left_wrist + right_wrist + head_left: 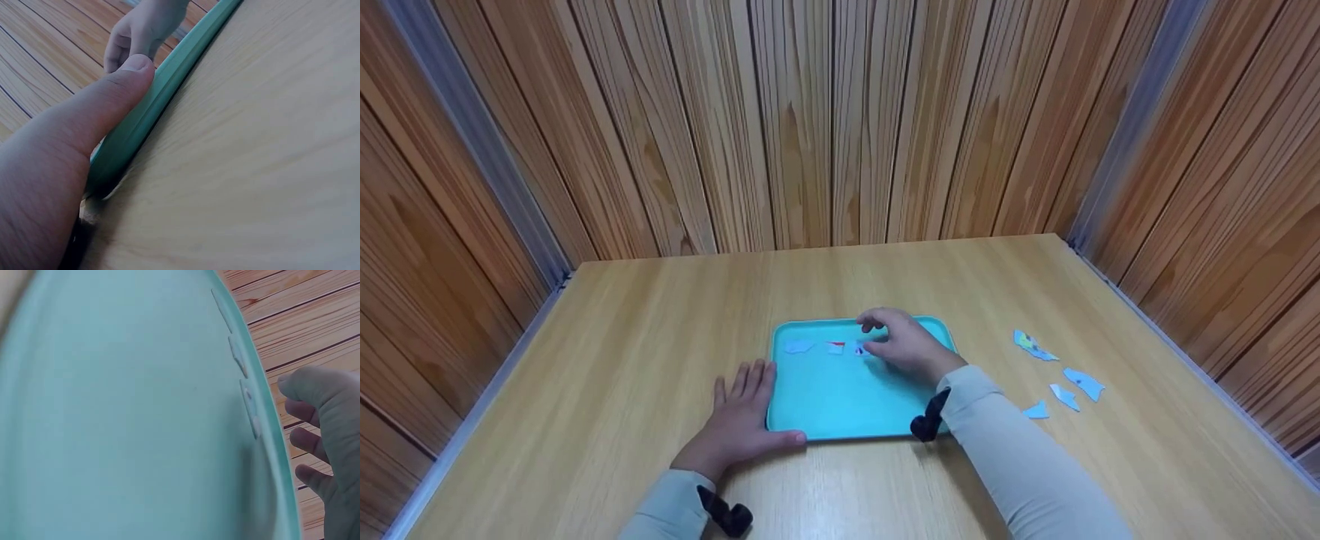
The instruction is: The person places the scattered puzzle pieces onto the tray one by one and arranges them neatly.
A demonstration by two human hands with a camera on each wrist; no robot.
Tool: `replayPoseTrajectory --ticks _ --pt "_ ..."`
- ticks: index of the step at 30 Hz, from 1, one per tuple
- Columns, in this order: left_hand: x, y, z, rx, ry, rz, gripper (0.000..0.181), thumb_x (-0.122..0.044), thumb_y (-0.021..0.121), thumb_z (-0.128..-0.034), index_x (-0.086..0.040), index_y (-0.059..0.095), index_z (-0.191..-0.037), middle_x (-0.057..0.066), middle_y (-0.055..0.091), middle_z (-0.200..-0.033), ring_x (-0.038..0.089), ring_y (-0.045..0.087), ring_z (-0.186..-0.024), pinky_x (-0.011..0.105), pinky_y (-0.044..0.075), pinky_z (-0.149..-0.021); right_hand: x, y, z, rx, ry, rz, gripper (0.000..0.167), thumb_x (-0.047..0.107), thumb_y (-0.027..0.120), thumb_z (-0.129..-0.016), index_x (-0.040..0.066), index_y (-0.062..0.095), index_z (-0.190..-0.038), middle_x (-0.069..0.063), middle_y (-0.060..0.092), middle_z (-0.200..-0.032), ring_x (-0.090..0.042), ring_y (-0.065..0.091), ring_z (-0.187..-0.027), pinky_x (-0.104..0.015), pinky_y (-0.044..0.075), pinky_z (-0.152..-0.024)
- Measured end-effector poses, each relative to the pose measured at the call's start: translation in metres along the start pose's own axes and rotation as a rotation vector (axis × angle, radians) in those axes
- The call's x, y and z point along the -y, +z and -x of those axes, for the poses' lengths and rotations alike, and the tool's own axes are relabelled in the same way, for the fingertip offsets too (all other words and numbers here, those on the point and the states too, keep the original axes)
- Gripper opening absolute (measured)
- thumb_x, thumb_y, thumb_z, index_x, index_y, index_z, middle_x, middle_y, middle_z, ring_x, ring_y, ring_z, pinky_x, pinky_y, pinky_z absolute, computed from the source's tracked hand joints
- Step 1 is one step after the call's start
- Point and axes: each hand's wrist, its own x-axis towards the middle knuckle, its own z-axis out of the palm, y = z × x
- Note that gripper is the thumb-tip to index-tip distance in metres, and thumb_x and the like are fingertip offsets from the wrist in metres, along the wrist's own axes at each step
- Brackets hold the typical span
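Observation:
A turquoise tray point(840, 401) lies on the table. My left hand point(744, 424) rests at its near left corner, fingers straight along the left side and thumb on the front rim point(138, 107). Over the tray's far right part hovers my right hand point(911, 346), fingers loosely bent, with a gap between thumb and fingers and nothing held. Along the far side of the tray lie three torn-looking flat pieces: a plain light blue piece point(799, 346), a piece with red point(835, 348), and a dark-marked piece point(860, 350) nearest the right thumb.
Right of the tray, several loose pieces lie on the table: a piece with yellow-green print point(1035, 346), a blue piece point(1084, 383), a narrow piece point(1064, 397) and a small piece point(1036, 410). Wood-plank walls point(810, 127) enclose the table's back and sides.

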Motion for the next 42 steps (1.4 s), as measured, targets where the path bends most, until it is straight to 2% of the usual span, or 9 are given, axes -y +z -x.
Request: replayPoseTrajectory --ticks 12,20,42 --pt "-0.001 -0.001 0.000 0.016 -0.008 -0.002 0.128 -0.087 0.057 -0.0747 -0.011 0.005 -0.163 0.013 0.001 -0.170 0.038 -0.008 -0.155 0.068 -0.014 -0.114 0.007 0.015 -0.021 0.061 -0.050 0.025 0.038 0.023 0.069 -0.098 0.015 0.063 -0.134 0.000 0.060 -0.127 -0.022 0.051 -0.125 -0.045 0.043 -0.107" --pt "0.002 0.001 -0.002 -0.003 -0.005 -0.032 0.128 -0.087 0.057 -0.0747 -0.010 0.007 -0.163 0.015 0.004 -0.170 0.039 -0.006 -0.155 0.068 -0.012 -0.114 0.011 0.029 -0.030 0.061 -0.142 0.071 0.034 0.016 0.072 -0.094 0.010 0.067 -0.127 -0.001 0.066 -0.119 -0.022 0.052 -0.118 -0.044 0.043 -0.105" --pt "0.000 0.000 0.000 0.012 0.003 -0.028 0.126 -0.087 0.056 -0.0760 -0.012 0.006 -0.164 0.014 0.001 -0.170 0.038 -0.007 -0.155 0.068 -0.012 -0.114 0.011 0.035 -0.034 0.063 -0.095 0.027 0.027 0.016 0.069 -0.097 0.016 0.067 -0.124 0.004 0.065 -0.115 -0.019 0.053 -0.115 -0.042 0.046 -0.102"
